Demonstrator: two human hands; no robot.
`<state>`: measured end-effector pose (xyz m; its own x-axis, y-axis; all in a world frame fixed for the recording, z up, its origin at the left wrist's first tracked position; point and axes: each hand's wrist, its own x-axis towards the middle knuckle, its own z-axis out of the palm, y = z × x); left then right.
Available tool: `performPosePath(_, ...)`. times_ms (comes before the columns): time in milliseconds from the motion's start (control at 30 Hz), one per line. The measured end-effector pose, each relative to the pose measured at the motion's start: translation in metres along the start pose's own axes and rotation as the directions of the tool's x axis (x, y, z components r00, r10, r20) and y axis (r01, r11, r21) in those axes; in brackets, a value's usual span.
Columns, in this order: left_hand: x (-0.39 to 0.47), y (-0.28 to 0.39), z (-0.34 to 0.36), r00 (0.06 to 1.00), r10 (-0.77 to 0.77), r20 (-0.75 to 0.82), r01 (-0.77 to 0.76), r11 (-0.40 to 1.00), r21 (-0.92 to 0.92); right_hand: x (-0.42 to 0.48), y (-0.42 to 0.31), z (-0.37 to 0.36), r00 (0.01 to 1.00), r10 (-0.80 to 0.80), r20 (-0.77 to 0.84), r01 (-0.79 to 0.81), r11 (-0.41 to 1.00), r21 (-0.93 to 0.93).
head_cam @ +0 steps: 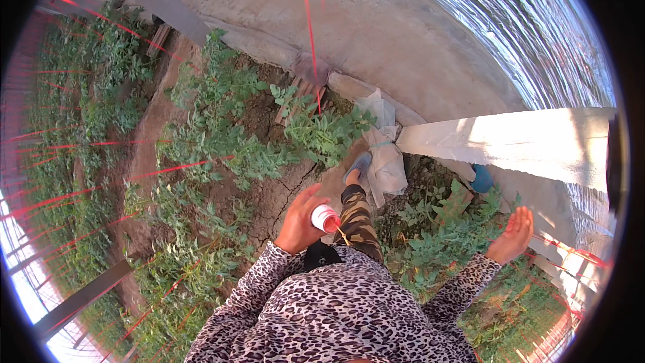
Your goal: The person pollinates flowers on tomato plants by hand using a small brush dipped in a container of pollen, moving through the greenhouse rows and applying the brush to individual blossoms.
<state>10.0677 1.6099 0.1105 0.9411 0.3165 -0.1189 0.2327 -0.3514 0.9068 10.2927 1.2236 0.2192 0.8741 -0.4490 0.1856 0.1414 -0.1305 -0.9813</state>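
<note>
My left hand (pixel 298 223) holds a small white plastic bottle (pixel 320 216) in front of my body. Its uncapped mouth faces me, and pinkish-red colour shows inside. A thin yellowish stick (pixel 344 236) with a red end juts from the mouth; whether it is a brush I cannot tell. Out to the side, my right hand (pixel 510 238) is raised with the fingers extended and nothing visible in it. Leafy tomato plants (pixel 443 242) grow below and beside that hand, and red strings (pixel 569 248) run close to its wrist.
Rows of tomato plants (pixel 221 111) with red strings (pixel 171 170) stand to my left. A concrete post (pixel 514 141) slants in from the right, with a whitish plastic sack (pixel 387 164) at its base. Beyond are an earthen wall (pixel 383 25) and cracked soil (pixel 282 189) near my foot.
</note>
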Motion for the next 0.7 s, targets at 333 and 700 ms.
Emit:
performPosePath(333,0.193,0.080,0.058,0.995,0.100,0.006,-0.097,0.980,-0.175,0.162,-0.003,-0.013,0.910,-0.150,0.386,-0.158,0.735,0.659)
performPosePath(700,0.463,0.138,0.119,0.958,0.269,0.098,-0.225,0.921,-0.319,0.149,-0.013,0.011,0.974,0.055,-0.222,-0.063,0.998,-0.027)
